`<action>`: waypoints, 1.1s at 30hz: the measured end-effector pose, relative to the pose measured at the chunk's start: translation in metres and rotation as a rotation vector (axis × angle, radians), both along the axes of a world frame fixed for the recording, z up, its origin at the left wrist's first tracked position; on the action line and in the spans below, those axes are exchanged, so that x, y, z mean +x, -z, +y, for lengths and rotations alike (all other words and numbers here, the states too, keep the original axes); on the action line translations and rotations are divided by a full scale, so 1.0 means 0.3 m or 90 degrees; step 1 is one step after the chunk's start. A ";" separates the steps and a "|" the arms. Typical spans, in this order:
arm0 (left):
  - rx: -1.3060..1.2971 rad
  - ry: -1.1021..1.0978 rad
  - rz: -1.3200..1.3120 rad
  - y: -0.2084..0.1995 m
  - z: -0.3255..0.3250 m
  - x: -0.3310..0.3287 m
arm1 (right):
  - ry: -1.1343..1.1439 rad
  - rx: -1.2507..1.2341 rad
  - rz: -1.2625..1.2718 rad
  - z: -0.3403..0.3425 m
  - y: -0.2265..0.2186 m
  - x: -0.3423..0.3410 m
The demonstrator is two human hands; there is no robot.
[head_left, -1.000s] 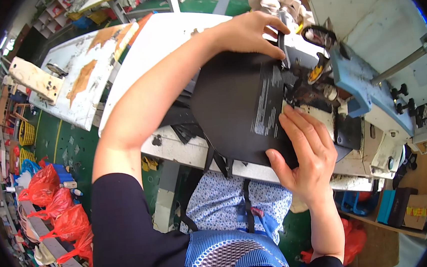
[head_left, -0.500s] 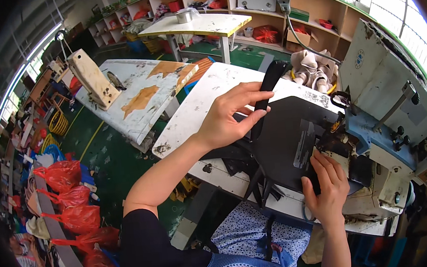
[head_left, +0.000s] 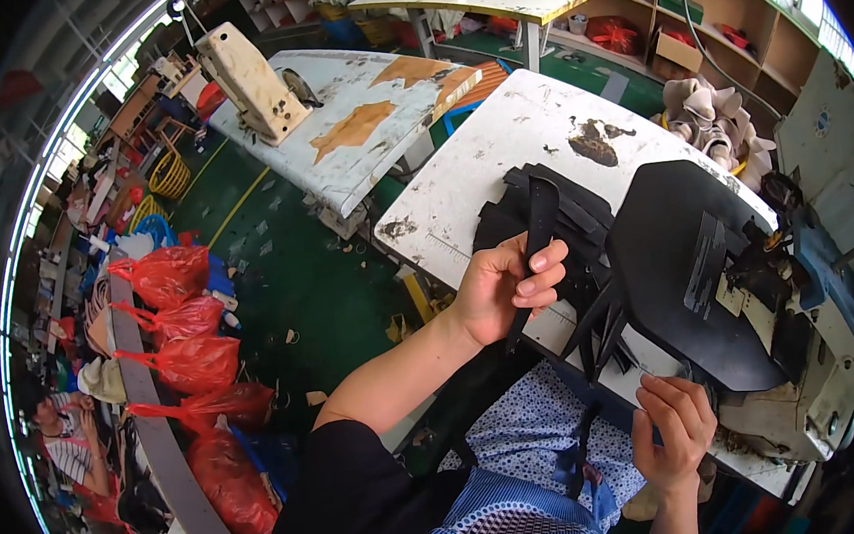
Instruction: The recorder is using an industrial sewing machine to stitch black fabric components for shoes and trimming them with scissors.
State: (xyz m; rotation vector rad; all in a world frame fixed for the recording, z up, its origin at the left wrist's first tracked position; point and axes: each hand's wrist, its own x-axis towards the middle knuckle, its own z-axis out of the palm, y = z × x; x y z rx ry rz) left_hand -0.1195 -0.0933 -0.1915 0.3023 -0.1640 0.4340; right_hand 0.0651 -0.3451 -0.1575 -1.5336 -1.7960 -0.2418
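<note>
Currently the left hand (head_left: 505,286) is clenched around a long black strip (head_left: 537,238), fingers wrapped over its middle and thumb behind. The strip stands nearly upright, its upper end rising over a pile of black cut pieces (head_left: 553,217) and its lower end hanging past the near edge of the white worktable (head_left: 498,151). The pile lies on the worktable, just right of the hand, with several loose strips trailing over the table's near edge.

The right hand (head_left: 673,430) sits low, at the near rim of a large black panel (head_left: 693,266). Its fingers curl up against the panel's lower edge and pinch it. The panel lies tilted across the bed of a sewing machine (head_left: 834,335), which stands at the right end of the worktable. A grey label strip runs across the panel's face.

Beyond the panel, a heap of pale folded pieces (head_left: 711,119) rests at the far corner of the worktable. Left of the worktable stands a second table (head_left: 356,132) with worn paint and a cream machine head (head_left: 247,80) on it. Red bags (head_left: 186,331) line the floor at far left.
</note>
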 end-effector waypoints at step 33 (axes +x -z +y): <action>1.156 -0.479 0.449 0.359 -0.267 0.224 | 0.243 -0.288 0.088 0.105 0.358 0.060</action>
